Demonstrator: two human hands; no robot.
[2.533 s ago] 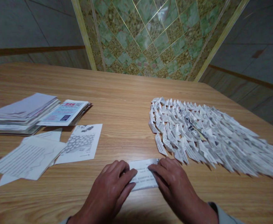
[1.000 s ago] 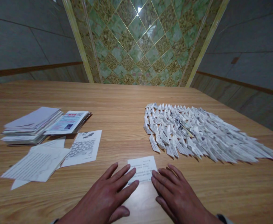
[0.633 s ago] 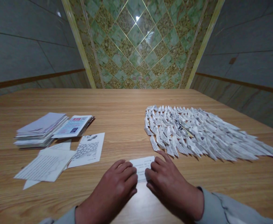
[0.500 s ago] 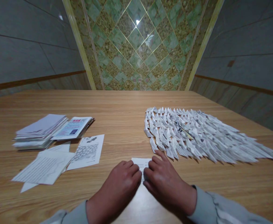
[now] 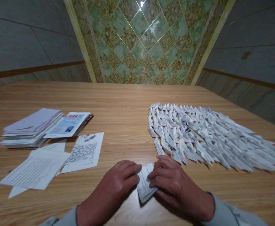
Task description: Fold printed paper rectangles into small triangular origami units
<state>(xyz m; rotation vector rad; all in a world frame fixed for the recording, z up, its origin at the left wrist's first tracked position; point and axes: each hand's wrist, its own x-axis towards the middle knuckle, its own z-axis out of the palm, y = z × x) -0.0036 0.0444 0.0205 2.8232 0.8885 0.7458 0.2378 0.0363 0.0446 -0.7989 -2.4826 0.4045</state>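
Observation:
Between my two hands is a small piece of folded printed paper (image 5: pixel 145 185), tilted, with a pointed lower corner just over the table. My left hand (image 5: pixel 118 182) pinches its left edge with the fingers closed. On the other side, my right hand (image 5: pixel 175 182) grips the right edge, its fingertips lying over the front face and its thumb hidden behind. Just beyond my right hand stand many folded paper boats (image 5: pixel 193 135), packed in rows and made of printed paper. The nearest one almost meets my right fingers in view.
On the left of the wooden table (image 5: pixel 123 110) lie a stack of papers (image 5: pixel 31 125) and a pile topped by a printed booklet (image 5: pixel 69 125). Loose sheets lie nearer me: one with text (image 5: pixel 36 169), one with a drawing (image 5: pixel 85 152). A tiled wall (image 5: pixel 139 47) rises behind.
The paper, flat and mostly covered by my hands before, is now turned up and shows its folded shape. My hands have moved slightly apart. The view has shifted a little.

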